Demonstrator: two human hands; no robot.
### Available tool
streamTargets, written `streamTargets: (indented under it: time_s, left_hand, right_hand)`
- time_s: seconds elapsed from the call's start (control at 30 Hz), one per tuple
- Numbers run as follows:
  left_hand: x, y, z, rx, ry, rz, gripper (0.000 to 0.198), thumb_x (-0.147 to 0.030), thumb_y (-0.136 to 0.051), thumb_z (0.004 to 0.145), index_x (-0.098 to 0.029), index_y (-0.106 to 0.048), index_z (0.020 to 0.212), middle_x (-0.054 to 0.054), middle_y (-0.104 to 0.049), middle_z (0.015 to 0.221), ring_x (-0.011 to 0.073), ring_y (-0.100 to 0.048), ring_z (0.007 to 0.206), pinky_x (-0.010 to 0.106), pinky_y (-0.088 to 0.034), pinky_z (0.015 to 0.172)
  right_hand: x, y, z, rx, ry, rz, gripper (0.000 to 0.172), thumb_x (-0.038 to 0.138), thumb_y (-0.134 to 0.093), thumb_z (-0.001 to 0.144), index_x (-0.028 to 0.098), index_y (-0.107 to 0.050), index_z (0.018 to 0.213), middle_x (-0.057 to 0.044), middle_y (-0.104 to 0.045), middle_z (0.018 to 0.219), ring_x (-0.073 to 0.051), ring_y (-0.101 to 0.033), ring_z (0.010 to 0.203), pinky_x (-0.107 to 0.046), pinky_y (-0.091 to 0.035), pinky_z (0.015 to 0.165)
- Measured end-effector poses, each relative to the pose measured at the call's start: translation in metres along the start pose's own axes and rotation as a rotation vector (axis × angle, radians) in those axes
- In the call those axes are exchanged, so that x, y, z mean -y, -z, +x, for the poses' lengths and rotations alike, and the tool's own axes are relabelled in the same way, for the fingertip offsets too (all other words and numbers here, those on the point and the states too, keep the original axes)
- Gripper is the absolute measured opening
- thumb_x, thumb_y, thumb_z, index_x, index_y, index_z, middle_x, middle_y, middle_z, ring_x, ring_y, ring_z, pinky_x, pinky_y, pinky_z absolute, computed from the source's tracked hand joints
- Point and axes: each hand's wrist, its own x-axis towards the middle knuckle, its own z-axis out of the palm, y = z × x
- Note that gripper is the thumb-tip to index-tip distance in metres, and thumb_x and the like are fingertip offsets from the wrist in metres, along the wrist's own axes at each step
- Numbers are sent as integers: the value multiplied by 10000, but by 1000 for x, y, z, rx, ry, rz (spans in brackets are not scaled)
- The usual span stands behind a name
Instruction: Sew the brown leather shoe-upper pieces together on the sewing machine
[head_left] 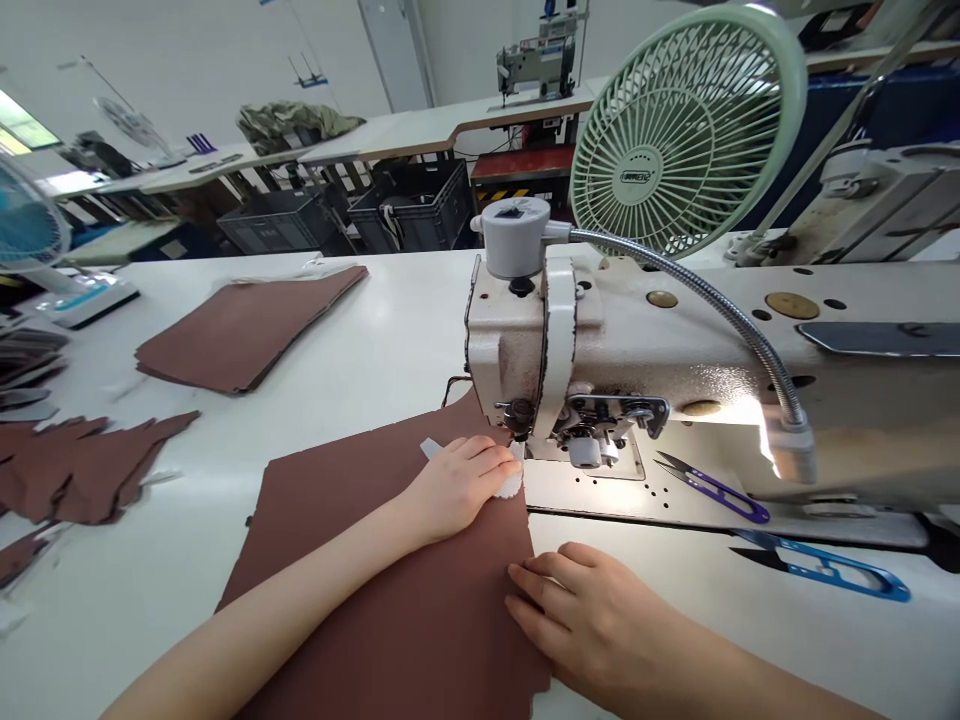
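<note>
On the white counter (390, 340), a brown sheet (337, 510) reaches the sewing machine (517, 350), left hand (457, 485) laid flat, fingers unclosed, seemingly to steady it, right hand (585, 620) at its edge, grip unclear from here.

The person's left hand (450, 495), near the centre of the frame, is bare, with a smooth, rounded back and slender fingers (489, 463) that narrow toward the tips. The left wrist (403, 524) is slim and uncovered, and the left forearm (300, 600) is bare too, widening evenly toward the lower left, where the bottom edge cuts it off. The right hand (592, 625), right of centre in the lower part of the frame, is likewise bare. The right forearm (724, 665) is uncovered as far as the lower right, where it leaves the frame.
</note>
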Motion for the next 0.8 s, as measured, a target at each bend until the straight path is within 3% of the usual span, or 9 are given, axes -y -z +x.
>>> streamTargets:
  time_s: [0.2,0.3,0.4,0.53,0.8]
  left_hand:
    - [19,10,4,108,-113,-51,421,-57,-345,855,-171,-529,1216,58,-612,1138,189,-489,1021,313,-432,896]
    - [33,15,8,140,-223,-50,386,-78,-348,877,-223,-575,1154,33,-641,1079,169,-523,971,299,-438,879]
    - [44,15,13,116,-287,-28,371,-113,-310,930,-255,-608,1100,19,-663,1048,154,-549,955,282,-436,859]
    - [50,11,17,112,-270,41,404,-175,-262,973,-282,-633,1090,22,-680,985,144,-562,948,260,-438,815]
    - [48,0,17,-44,-222,119,321,-165,-378,953,-294,-644,1078,-2,-665,1065,147,-564,935,242,-446,753]
  right_hand:
    - [-5,-6,0,13,-24,-14,280,220,-436,882,89,-656,997,-110,-693,1023,-209,-590,821,-329,-444,664]
    - [-7,-7,0,-15,-34,-5,296,238,-421,906,88,-657,1001,-112,-691,1037,-207,-589,833,-325,-446,672]
    - [-8,-6,1,-53,-34,1,301,178,-392,906,74,-654,1010,-113,-692,1034,-205,-593,843,-323,-450,694]
    - [-10,-6,0,-99,-18,26,291,111,-382,893,78,-650,1002,-100,-700,1008,-192,-602,869,-304,-455,702]
    - [-12,-10,2,-104,-22,-4,265,146,-415,891,119,-650,1009,-109,-700,1012,-213,-620,918,-317,-476,711]
